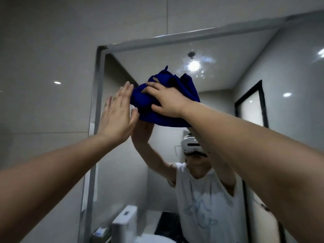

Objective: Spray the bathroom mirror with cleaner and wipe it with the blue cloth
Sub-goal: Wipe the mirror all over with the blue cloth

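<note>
step: wiping | blue cloth (184, 85) bunched on bathroom mirror (157, 62), near its top-left corner | right hand (166, 100) fingers curled, gripping cloth | left hand (116, 113) flat, fingers straight, empty, beside cloth | tip: spread cloth flatter, overlap strokes toward spray droplets (201, 72)

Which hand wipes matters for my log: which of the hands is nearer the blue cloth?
Right. The right hand grips the blue cloth, fingers spread over it; the left hand is held flat beside its left edge.
</note>
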